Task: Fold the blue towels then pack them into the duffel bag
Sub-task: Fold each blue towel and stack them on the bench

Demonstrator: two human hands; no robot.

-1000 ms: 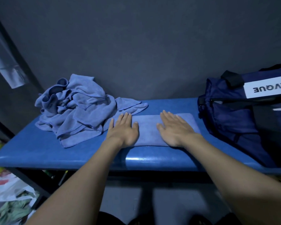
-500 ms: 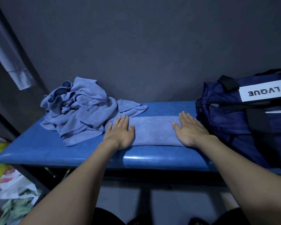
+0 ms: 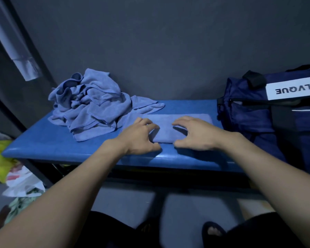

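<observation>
We see a dim, blue-tinted scene; a faint glare streaks the glossy blue tabletop (image 3: 161,155), and wide-angle edges bend and blur.

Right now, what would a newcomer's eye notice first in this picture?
Two bare hands, left hand and right hand, curl over a folded blue towel at the front of the blue bench. A crumpled pile of towels lies at back left, and a navy duffel bag stands at right.

dim home room, blue bench (image 3: 61,145), laundry clutter (image 3: 11,176)
</observation>
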